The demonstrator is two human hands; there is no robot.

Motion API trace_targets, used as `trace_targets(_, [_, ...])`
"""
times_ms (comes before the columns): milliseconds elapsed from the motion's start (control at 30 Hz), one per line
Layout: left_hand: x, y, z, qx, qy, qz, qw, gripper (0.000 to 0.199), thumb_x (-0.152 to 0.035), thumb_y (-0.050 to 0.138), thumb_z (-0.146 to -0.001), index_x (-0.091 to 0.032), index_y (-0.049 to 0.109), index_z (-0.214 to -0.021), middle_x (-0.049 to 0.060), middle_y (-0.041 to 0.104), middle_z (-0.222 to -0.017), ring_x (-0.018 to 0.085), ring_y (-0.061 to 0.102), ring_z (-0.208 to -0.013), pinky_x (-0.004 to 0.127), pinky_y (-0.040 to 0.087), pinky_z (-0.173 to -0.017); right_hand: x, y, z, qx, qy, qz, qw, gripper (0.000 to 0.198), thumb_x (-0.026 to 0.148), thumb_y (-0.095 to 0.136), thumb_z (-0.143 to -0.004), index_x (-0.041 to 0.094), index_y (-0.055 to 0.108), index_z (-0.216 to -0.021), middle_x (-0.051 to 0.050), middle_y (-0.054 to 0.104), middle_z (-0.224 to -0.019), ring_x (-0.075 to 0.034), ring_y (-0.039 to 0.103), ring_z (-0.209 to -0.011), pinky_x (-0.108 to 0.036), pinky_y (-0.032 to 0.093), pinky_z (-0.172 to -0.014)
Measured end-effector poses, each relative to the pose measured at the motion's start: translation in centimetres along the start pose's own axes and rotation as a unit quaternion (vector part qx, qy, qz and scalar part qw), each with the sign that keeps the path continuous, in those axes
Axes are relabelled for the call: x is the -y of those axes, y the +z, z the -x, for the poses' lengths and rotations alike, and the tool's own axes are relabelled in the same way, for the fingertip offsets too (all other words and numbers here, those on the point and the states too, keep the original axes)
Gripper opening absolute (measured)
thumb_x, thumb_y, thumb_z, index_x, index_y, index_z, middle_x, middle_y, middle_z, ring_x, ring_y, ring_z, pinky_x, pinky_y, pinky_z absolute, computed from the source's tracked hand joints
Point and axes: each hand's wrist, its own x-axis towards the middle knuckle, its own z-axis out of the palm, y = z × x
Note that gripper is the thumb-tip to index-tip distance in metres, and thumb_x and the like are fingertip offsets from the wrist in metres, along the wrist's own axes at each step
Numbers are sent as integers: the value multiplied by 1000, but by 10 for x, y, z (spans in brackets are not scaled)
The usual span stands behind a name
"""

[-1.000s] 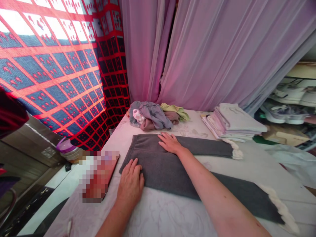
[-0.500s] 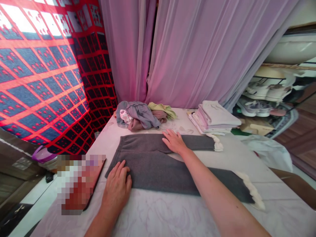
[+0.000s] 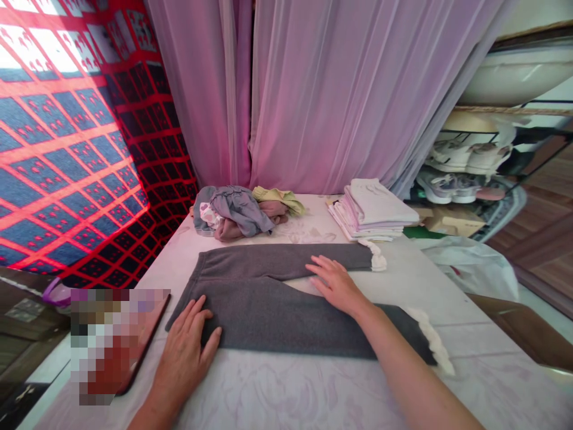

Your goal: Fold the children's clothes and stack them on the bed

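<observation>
A pair of dark grey trousers (image 3: pixel 268 316) lies flat across the table, waistband to the left and legs to the right. Pale ruffled cuffs finish both leg ends. My left hand (image 3: pixel 188 340) rests at the near corner of the waistband, fingers spread on the cloth. Over the gap between the two legs is my right hand (image 3: pixel 333 282), its fingers stretched out and reaching the far leg's lower edge. Neither hand grips anything. My right forearm covers part of the near leg.
Crumpled clothes (image 3: pixel 242 212) lie at the back left of the table (image 3: pixel 286 394), and a folded stack (image 3: pixel 373 209) at the back right. A blurred-out flat object (image 3: pixel 120 346) sits at the left edge. Purple curtains (image 3: pixel 313 95) hang behind. Shoes (image 3: pixel 452 185) stand on a rack at right.
My right hand has moved from the far leg toward the near one, over the gap. My left thumb has spread away from the fingers. The view has shifted slightly right.
</observation>
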Motion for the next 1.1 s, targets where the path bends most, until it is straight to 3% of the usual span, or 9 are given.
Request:
trace_targets(233, [-1, -2, 0, 31, -11, -6, 999, 38, -52, 49, -86, -22, 60, -107, 12, 57, -136, 31, 50, -126, 50, 42, -102, -1, 10, 58, -116, -67, -31, 991, 30, 24, 45, -92, 26, 72, -105, -6, 69, -117, -22, 58, -114, -47, 42, -102])
trace_targets(400, [-8, -10, -3, 58, 1, -11, 998, 42, -52, 49, -87, -22, 61, -114, 12, 57, -136, 30, 49, -128, 52, 37, -106, 1, 13, 73, -125, -54, -38, 990, 32, 22, 44, -91, 26, 72, -105, -6, 68, -118, -22, 59, -113, -43, 44, -102])
trace_targets(667, [-17, -22, -9, 94, 57, -7, 994, 62, -60, 57, -80, -18, 56, -126, 15, 58, -133, 32, 50, -127, 52, 37, -106, 1, 13, 70, -116, -3, -56, 992, 35, 24, 40, -90, 22, 72, -105, -7, 69, -116, -21, 62, -109, -39, 48, -98])
trace_targets(933, [-29, -29, -9, 53, 104, 12, 993, 40, -47, 59, -84, -18, 64, -112, 12, 67, -118, 27, 59, -113, 44, 44, -100, 1, 10, 69, -105, 21, -71, 992, 36, 25, 40, -89, 18, 72, -105, -8, 70, -113, -21, 63, -107, -39, 47, -100])
trace_targets(1100, [-35, -33, -9, 74, 121, 18, 990, 30, -43, 53, -90, -22, 71, -101, 7, 70, -101, 20, 64, -93, 35, 50, -87, 3, 9, 68, -117, 35, -76, 990, 36, 25, 40, -88, 22, 73, -100, -6, 72, -108, -21, 65, -103, -39, 49, -98])
